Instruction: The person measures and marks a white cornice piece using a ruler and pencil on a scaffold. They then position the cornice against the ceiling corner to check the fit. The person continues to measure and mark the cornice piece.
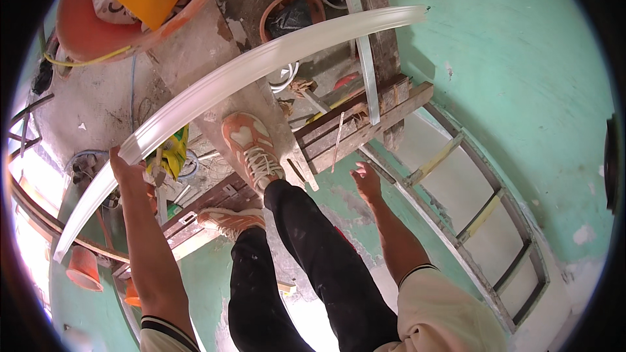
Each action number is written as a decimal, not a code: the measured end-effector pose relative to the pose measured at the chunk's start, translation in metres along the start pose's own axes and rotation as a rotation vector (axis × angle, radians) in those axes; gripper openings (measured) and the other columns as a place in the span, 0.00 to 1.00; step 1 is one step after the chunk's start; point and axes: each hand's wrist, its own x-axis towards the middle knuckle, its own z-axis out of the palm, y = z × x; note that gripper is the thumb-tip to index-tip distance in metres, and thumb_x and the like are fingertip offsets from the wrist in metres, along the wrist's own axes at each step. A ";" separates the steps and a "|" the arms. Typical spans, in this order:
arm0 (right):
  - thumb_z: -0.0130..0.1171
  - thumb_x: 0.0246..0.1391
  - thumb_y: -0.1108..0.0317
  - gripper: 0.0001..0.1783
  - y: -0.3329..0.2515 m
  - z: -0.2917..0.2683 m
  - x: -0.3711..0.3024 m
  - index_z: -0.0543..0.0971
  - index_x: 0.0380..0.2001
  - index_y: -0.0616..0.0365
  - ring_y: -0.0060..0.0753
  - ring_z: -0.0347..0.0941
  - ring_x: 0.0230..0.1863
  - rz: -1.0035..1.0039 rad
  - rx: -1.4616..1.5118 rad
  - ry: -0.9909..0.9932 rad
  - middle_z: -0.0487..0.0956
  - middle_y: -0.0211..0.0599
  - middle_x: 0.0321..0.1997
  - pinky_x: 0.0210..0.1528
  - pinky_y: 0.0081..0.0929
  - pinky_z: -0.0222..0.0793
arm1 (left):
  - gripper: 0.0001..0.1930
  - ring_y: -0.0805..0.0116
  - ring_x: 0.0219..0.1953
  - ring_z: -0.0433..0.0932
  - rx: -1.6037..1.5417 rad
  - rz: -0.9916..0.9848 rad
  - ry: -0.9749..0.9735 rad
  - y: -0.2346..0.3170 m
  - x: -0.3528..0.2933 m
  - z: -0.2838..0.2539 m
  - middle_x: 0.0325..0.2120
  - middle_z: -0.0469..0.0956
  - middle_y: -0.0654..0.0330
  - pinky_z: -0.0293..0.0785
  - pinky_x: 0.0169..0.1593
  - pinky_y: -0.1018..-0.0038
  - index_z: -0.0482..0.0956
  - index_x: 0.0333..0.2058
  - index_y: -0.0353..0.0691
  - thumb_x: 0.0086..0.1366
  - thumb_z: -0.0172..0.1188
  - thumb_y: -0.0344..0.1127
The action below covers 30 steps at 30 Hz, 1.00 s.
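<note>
"Gripping what with that left hand (127,168)?"

"Long white strip (261,62), hand's closed on it toward the lower-left end, fingertips kinda hidden. It runs diagonally above the boards (195,58), far end over toward the green wall (515,91)."

"And the right hand (367,182)?"

"Nothing in it, fingers loosely spread, near the ladder (481,216)."

"What's around?"

"Pinkish shoe (242,135) on a board, yellow-green bag (175,153) below the strip, big orange tub (156,38) top left."

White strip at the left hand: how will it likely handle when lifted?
The long white strip is probably light, since only the left hand is on it. Being long and thin, it may flex or swing at its ends. Its smooth, glossy face could be slippery.
</note>
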 end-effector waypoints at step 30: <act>0.54 0.73 0.54 0.22 -0.162 0.008 0.004 0.79 0.53 0.65 0.62 0.79 0.50 -0.559 -0.224 -0.010 0.83 0.60 0.49 0.52 0.49 0.72 | 0.39 0.44 0.46 0.85 1.010 0.229 -0.082 -0.201 -0.184 -0.298 0.43 0.85 0.35 0.79 0.52 0.54 0.78 0.58 0.29 0.62 0.69 0.60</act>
